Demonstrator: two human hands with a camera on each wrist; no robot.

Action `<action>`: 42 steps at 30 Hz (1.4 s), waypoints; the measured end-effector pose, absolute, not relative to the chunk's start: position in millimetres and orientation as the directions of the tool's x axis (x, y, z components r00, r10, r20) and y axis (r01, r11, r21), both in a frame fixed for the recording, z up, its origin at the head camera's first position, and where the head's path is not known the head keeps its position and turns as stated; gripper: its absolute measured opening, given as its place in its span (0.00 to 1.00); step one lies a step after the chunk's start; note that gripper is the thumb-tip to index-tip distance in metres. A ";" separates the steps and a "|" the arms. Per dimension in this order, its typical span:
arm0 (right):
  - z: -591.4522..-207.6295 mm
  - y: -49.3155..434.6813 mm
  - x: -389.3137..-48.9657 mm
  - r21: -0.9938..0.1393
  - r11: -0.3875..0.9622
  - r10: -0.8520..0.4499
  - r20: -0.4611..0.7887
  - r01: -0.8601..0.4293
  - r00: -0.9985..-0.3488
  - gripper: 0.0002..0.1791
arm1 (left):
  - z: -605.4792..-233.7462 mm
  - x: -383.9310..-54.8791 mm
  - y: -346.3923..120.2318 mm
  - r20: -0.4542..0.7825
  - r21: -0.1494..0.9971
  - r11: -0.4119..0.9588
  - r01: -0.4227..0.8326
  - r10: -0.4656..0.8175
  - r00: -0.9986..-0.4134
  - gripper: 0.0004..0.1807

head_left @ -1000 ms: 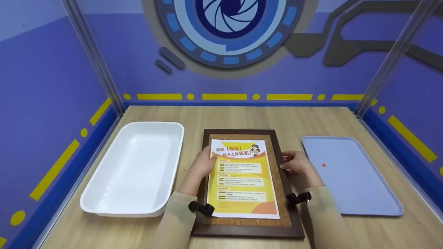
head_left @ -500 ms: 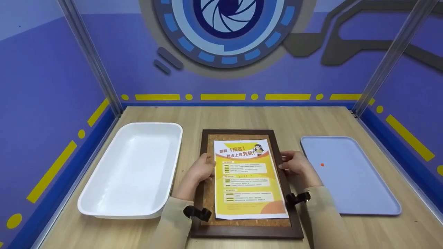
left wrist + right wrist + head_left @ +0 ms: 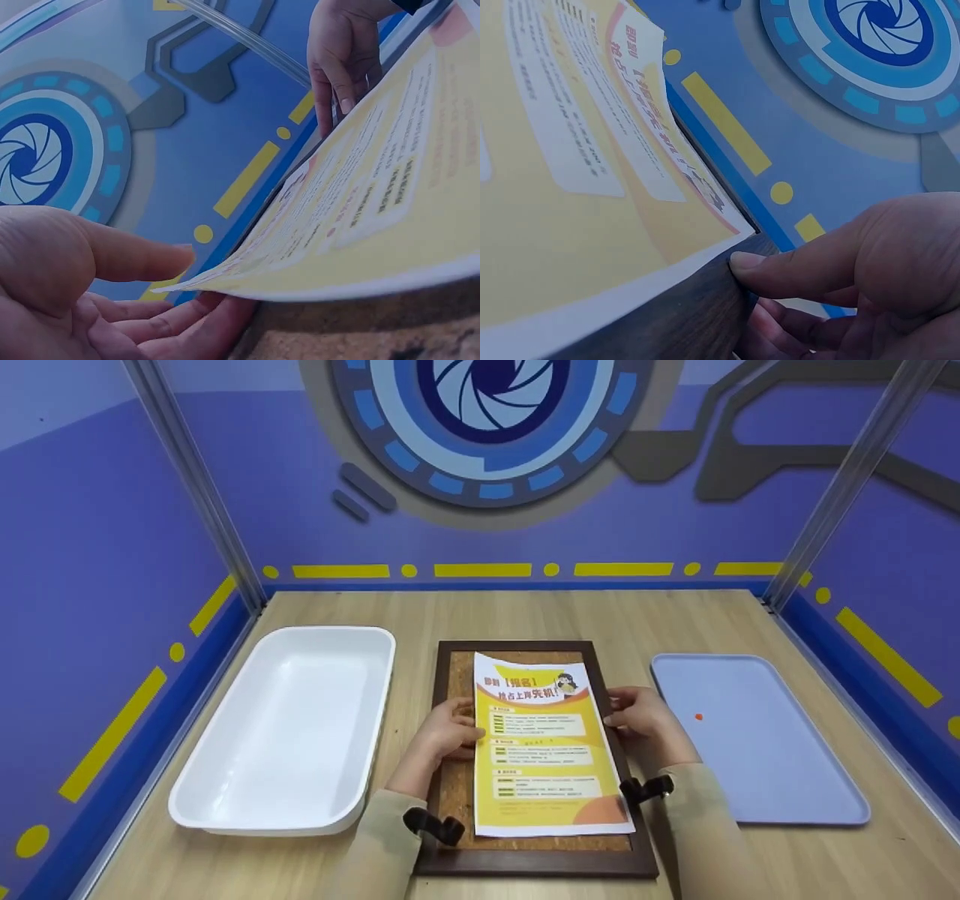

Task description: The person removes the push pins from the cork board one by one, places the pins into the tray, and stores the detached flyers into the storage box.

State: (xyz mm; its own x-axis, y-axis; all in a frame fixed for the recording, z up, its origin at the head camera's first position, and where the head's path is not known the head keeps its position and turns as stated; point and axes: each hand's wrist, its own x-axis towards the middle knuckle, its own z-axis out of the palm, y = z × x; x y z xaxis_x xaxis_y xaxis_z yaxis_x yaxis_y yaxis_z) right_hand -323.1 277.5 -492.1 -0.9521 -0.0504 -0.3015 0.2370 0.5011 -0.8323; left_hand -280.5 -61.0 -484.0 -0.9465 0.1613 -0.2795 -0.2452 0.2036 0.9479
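A yellow printed sheet of paper (image 3: 551, 765) lies over a brown-framed cork board (image 3: 461, 810), shifted toward its right side. Its left edge is raised off the cork in the left wrist view. My left hand (image 3: 448, 729) is at that edge, with fingers beneath the paper and the thumb (image 3: 150, 259) above it; a gap shows between thumb and sheet. On the board's right side my right hand (image 3: 637, 711) grips the dark wooden frame (image 3: 697, 307), its thumb on top and its other fingers curled at the outer side.
A deep white tray (image 3: 289, 735) stands on the wooden table (image 3: 525, 615) to the left. At the right lies a flat pale blue tray (image 3: 772, 757) with a small orange-red spot (image 3: 699, 717). Blue panels (image 3: 255, 487) enclose the back and sides.
The sheet has shifted right across the cork board, and its top left corner has risen. My left hand first drew back left, then returned to the sheet's edge. The right hand stays put.
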 end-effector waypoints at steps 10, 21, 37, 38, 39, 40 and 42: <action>-492.9 277.2 -320.7 -0.855 0.475 -0.074 -0.274 0.207 -0.959 0.35 | -488.4 -285.0 -62.7 -0.316 0.945 0.139 -0.297 0.150 -0.937 0.44; -490.4 279.4 -321.5 -0.867 0.447 -0.082 -0.284 0.220 -0.955 0.37 | -464.6 -283.1 -75.6 -0.245 0.969 0.058 -0.240 0.089 -0.965 0.45; -493.4 284.6 -321.1 -0.865 0.472 -0.122 -0.256 0.171 -0.959 0.37 | -417.0 -250.2 -113.9 -0.227 0.974 -0.002 -0.227 0.040 -0.973 0.43; -493.4 284.5 -321.0 -0.865 0.472 -0.121 -0.255 0.171 -0.959 0.36 | -414.8 -248.6 -118.3 -0.226 0.974 0.001 -0.226 0.033 -0.973 0.43; -493.4 284.6 -321.0 -0.863 0.475 -0.121 -0.257 0.171 -0.959 0.36 | -413.2 -247.5 -123.3 -0.223 0.975 0.005 -0.223 0.026 -0.974 0.43; -493.3 284.4 -321.0 -0.861 0.480 -0.122 -0.258 0.171 -0.958 0.37 | -411.5 -246.4 -128.7 -0.221 0.975 0.007 -0.221 0.020 -0.975 0.43; -493.1 284.0 -321.0 -0.859 0.484 -0.122 -0.259 0.171 -0.958 0.37 | -408.9 -244.3 -141.0 -0.214 0.977 0.017 -0.214 0.010 -0.977 0.42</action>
